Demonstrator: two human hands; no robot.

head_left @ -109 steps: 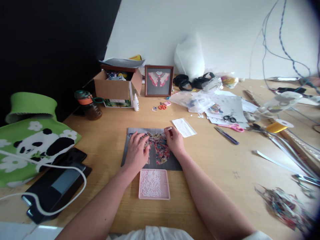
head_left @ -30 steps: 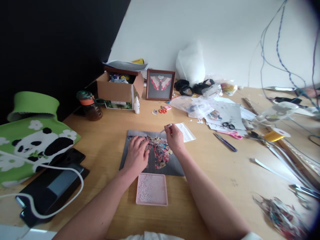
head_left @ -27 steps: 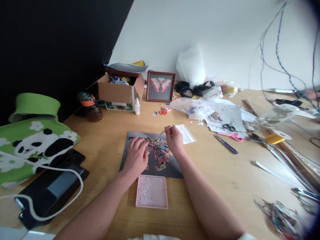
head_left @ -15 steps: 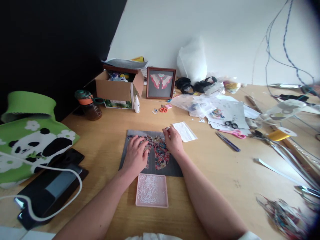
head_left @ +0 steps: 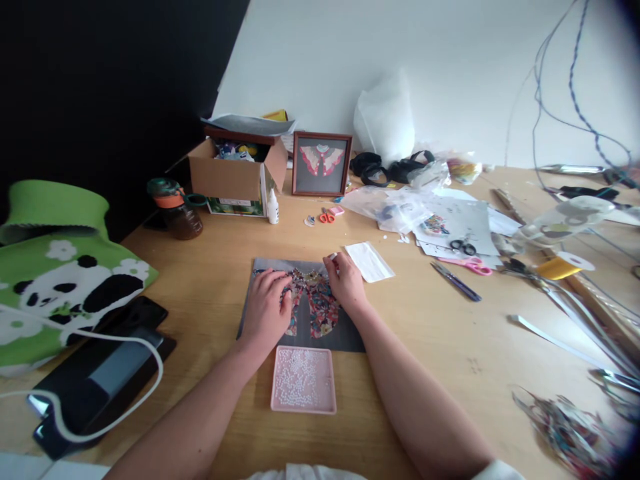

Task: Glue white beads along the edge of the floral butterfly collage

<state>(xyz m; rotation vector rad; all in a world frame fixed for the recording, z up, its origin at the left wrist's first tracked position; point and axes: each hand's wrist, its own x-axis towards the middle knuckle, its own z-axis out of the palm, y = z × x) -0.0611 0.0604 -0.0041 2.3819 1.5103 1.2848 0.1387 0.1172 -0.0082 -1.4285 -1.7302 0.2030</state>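
A floral fabric piece shaped like a small cape (head_left: pixel 325 312) lies on a dark grey sheet (head_left: pixel 353 341). My left hand (head_left: pixel 269 300) rests over its left side, fingers laid out and slightly bent, holding nothing that I can see. On the upper right of the piece, my right hand (head_left: pixel 346 283) is closed, fingers curled together. A small pale bit shows at its fingertips, too small to name. Just below the sheet sits a square pink tray (head_left: pixel 327 405) with many tiny white beads (head_left: pixel 299 377).
A framed cape picture (head_left: pixel 321 163), a cardboard box (head_left: pixel 227 175), a white dropper bottle (head_left: pixel 273 208) and orange scissors (head_left: pixel 327 217) stand or lie behind. A white packet (head_left: pixel 369 261) and a purple-handled tool (head_left: pixel 456 281) are to the right. A panda-patterned bag (head_left: pixel 75 267) lies left.
My left hand has shifted a little to the left, and its thumb has drawn in, so more of the floral fabric shows. My right hand stays in nearly the same place.
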